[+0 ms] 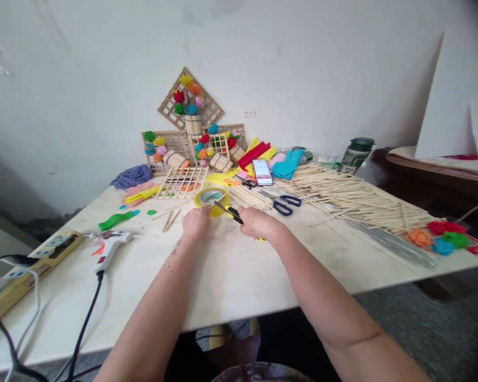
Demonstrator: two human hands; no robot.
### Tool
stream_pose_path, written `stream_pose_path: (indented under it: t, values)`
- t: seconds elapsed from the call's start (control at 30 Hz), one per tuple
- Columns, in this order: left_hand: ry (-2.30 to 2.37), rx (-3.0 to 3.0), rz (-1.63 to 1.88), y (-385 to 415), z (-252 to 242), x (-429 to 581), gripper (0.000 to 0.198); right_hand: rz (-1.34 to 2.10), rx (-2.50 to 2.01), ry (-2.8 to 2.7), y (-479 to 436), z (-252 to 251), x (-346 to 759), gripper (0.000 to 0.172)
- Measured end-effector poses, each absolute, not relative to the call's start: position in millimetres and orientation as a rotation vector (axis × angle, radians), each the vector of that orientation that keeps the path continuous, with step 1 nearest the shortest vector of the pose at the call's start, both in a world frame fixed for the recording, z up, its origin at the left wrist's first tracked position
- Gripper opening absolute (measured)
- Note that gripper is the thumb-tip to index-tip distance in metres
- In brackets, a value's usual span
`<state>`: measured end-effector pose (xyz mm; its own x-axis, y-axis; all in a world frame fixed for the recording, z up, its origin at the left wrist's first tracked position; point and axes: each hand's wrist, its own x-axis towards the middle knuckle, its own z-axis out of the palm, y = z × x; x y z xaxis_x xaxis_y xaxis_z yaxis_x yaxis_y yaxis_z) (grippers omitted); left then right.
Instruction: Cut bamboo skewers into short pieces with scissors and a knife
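My right hand (pixel 254 222) is closed round a yellow and black utility knife (pixel 233 213), whose blade points left toward my left hand. My left hand (pixel 196 222) is closed at the near edge of a roll of yellow tape (pixel 203 197); what its fingers pinch is too small to make out. A bit of yellow shows between the hands, below the roll. Dark-handled scissors (pixel 283 205) lie to the right of the knife. Short wooden sticks (pixel 171 219) rest left of my left hand.
A white glue gun (pixel 113 249) and power strip (pixel 48 260) are at the left. Many thin sticks (pixel 354 196) spread over the right side. Stick lattices (pixel 182 183) with paper flowers stand against the wall. A phone (pixel 262 172) and green bottle (pixel 357 154) are at the back.
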<state>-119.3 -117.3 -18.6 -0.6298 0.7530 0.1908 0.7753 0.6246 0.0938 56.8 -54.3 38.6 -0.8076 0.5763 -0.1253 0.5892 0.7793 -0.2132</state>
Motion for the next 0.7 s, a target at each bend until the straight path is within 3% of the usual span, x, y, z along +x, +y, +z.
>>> stream_pose_path:
  t: [0.4, 0.7]
  values:
    - [-2.704, -1.265, -0.246, -118, -18, -115, 0.042, -0.424, 1.029, 2.927, -55, 28, 25, 0.044]
    - [-2.787, -1.245, -0.264, -118, -13, -115, 0.043, -0.395, 0.953, 2.940, -58, 42, 59, 0.030]
